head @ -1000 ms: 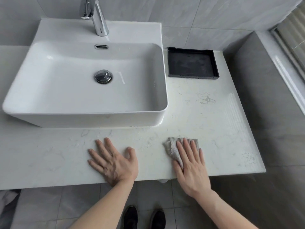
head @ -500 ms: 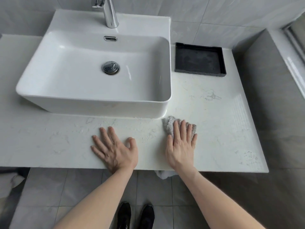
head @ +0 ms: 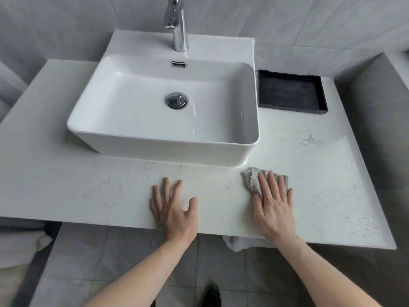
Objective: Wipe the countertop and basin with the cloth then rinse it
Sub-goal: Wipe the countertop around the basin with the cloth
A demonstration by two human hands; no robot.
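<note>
Grey cloth: it lies crumpled under your right hand [head: 273,207], whose flat, spread fingers [head: 265,185] press the cloth [head: 252,180] onto the table [head: 321,173]; nothing is pinched, only pinned.
Left hand: your left hand [head: 173,209] rests palm down and splayed on the bare table near the front edge, holding nothing, apparently bracing you.
Where the cloth sits: just in front of the right front corner of the basin [head: 168,149], close to its outer wall but apart from it.
Key relation: the basin lies ahead and to the left of the cloth hand; the open stretch of table runs ahead and to the right, toward the black tray [head: 321,94]. The cloth's longer side runs left to right, across your fingers.
Nearer hand: the right, already on the cloth, so no handover seems needed.
Droplets: specks show on the table between your hands and along the basin's foot; that strip likely wants the next pass.
Later: the faucet [head: 179,25] stands behind the basin, for rinsing.
</note>
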